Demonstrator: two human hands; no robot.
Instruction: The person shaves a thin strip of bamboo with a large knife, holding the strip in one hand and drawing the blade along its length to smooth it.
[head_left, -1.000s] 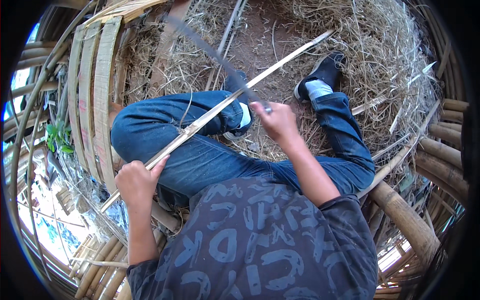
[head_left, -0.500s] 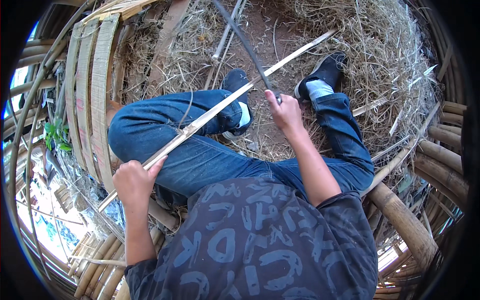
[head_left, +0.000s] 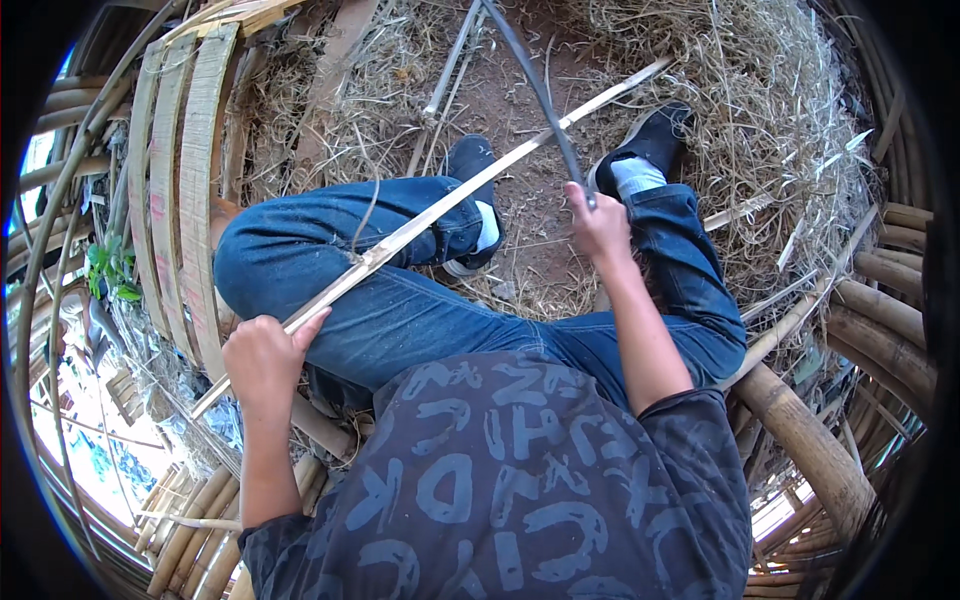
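A long pale bamboo strip (head_left: 440, 208) lies slantwise across my bent left leg, its far end resting toward the dry shavings. Near its lower end, my left hand (head_left: 264, 362) is closed around it, thumb along the top. A rough node with a thin curled sliver shows on the strip above my thigh. My right hand (head_left: 604, 230) grips a long, dark, narrow-bladed machete (head_left: 528, 72), the handle mostly hidden in the fist. Its blade points away from me and crosses the strip between my two shoes, appearing to touch it.
Dry shavings (head_left: 760, 110) cover much of the dirt floor (head_left: 535, 235). Slatted wooden boards (head_left: 200, 190) stand on the left. Another thin strip (head_left: 452, 62) lies ahead. Bamboo poles (head_left: 810, 450) surround me, and a green plant (head_left: 112, 268) grows at left.
My right hand and the machete have moved right along the strip, toward its far end. The strip and my left hand have shifted only slightly.
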